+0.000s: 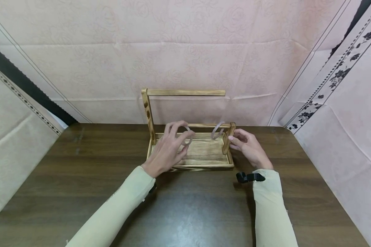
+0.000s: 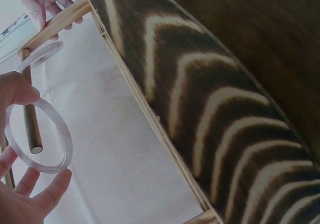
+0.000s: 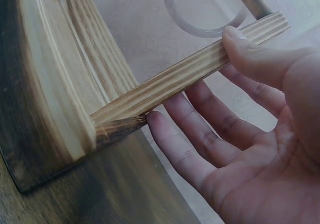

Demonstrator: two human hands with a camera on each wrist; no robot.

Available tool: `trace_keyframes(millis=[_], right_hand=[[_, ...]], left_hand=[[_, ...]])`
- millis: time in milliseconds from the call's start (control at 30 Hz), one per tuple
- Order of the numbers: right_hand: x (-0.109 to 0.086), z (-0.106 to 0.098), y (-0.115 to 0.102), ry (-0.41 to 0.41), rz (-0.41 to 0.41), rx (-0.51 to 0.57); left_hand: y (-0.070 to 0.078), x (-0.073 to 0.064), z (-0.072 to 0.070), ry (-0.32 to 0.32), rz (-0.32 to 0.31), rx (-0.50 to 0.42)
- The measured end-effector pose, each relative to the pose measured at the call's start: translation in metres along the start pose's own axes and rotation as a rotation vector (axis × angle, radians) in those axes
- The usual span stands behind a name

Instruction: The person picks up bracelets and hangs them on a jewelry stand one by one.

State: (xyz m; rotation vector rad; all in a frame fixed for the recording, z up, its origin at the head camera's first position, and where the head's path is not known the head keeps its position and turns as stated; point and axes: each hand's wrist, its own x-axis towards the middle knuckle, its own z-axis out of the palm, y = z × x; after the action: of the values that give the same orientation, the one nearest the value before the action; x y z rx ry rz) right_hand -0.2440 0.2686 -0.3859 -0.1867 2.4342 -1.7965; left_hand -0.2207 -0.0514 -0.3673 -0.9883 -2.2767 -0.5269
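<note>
Left hand point(image 1: 170, 149) pinching a clear ring point(image 2: 69, 140), right by the free end of the lower bar point(image 1: 202, 126) on a wooden rack point(image 1: 185, 93)! Right hand point(image 1: 249, 148) grips that bar's post point(image 1: 229, 140), a second ring point(image 1: 213, 133) hanging near it. Dark wood-grained table point(image 1: 201, 209) underneath, light gleaming in front; pale rose-patterned cloth point(image 1: 179, 68) behind, black flowers point(image 1: 340, 75) trimming the right side.

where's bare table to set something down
Bare tabletop lies before the wooden rack between the sleeves, left of the rack, and right of the right hand. Crowded: the lower bar, where the left hand holds a ring and another ring hangs.
</note>
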Motion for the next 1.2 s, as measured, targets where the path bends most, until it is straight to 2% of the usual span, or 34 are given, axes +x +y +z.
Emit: trace_keyframes(millis=[667, 1200], right_hand=[[0.001, 0.001, 0.000, 0.005, -0.007, 0.010], [0.001, 0.001, 0.000, 0.007, -0.012, 0.022]], left_hand=[[0.002, 0.013, 0.005, 0.012, -0.045, -0.035], [0.002, 0.020, 0.010, -0.029, -0.075, -0.072]])
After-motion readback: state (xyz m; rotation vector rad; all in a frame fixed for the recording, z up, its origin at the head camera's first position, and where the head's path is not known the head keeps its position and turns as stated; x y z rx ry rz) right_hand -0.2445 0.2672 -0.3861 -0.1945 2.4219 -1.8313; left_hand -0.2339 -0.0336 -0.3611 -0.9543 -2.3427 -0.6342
